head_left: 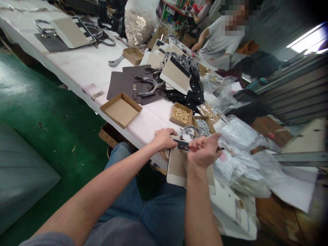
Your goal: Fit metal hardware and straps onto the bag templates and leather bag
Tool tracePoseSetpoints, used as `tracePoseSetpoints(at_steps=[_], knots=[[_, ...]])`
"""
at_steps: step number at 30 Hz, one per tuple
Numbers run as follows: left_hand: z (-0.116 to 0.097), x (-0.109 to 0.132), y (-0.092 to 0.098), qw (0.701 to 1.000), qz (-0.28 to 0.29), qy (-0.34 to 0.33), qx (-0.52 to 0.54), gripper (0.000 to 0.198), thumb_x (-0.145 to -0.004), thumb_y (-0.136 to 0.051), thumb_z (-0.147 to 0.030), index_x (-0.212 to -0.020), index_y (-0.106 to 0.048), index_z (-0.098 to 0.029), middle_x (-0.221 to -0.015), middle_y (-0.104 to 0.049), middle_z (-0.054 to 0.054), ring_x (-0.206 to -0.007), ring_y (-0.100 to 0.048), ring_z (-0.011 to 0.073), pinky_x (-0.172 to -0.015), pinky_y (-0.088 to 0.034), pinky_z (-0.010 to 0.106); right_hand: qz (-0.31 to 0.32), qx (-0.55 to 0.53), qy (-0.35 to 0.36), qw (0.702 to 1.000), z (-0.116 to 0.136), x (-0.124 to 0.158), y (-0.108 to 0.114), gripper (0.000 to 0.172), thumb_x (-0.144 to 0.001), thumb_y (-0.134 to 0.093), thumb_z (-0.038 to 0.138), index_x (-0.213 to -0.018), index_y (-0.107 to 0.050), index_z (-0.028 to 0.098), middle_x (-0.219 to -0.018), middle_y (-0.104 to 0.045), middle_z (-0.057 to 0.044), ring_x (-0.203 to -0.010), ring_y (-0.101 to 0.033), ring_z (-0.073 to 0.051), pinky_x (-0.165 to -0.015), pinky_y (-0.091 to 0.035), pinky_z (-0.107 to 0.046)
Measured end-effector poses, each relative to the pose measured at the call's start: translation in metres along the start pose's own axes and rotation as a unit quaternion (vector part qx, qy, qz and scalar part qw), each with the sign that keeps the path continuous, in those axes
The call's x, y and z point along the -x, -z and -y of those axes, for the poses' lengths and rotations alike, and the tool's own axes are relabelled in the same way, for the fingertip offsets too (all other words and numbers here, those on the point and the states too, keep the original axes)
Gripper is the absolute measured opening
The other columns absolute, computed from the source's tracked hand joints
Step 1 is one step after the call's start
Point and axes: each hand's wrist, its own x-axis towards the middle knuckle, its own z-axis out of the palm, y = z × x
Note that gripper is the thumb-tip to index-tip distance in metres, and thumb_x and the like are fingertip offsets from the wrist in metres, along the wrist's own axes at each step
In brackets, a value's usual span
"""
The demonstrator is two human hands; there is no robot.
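A beige and white bag panel (178,163) with a black strip along its top lies at the table edge, over my lap. My left hand (165,138) is closed on its upper left corner. Above the strip stands a curved bag handle (189,130) in clear wrap. My right hand (203,149) is closed round a thin dark rod-like tool (183,147), held nearly level across the panel. One end of this tool lies over the black strip and the other sticks out past my fist. Its exact kind cannot be made out.
Beyond my hands are a box of gold-coloured metal pieces (181,114) and a box of silver ones (203,126). A shallow cardboard box (121,110) stands left. Dark bag panels (120,83) lie farther back. Plastic bags (241,136) crowd the right. A co-worker (217,39) sits across.
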Motion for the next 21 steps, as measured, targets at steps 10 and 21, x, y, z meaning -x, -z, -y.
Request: tracePoseSetpoints(at_steps=[10, 21], knots=[[-0.010, 0.008, 0.002, 1.000, -0.005, -0.005, -0.008, 0.055, -0.082, -0.081, -0.037, -0.136, -0.082, -0.033, -0.139, -0.085, 0.002, -0.136, -0.074, 0.0352, -0.122, -0.051, 0.045, 0.001, 0.087, -0.175, 0.981, -0.024, -0.057, -0.018, 0.069, -0.092, -0.084, 0.081, -0.077, -0.041, 0.029, -0.056, -0.039, 0.011, -0.043, -0.037, -0.007, -0.032, -0.031, -0.022], [-0.012, 0.007, -0.002, 1.000, 0.000, -0.015, -0.021, 0.059, -0.085, -0.078, -0.038, -0.144, -0.078, -0.031, -0.145, -0.082, 0.004, -0.140, -0.072, 0.0353, -0.122, -0.052, 0.045, 0.081, 0.157, -0.319, 0.931, -0.058, -0.086, -0.037, 0.060, -0.093, -0.093, 0.064, -0.082, -0.047, 0.027, -0.054, -0.041, 0.012, -0.043, -0.031, -0.005, -0.032, -0.023, -0.016]])
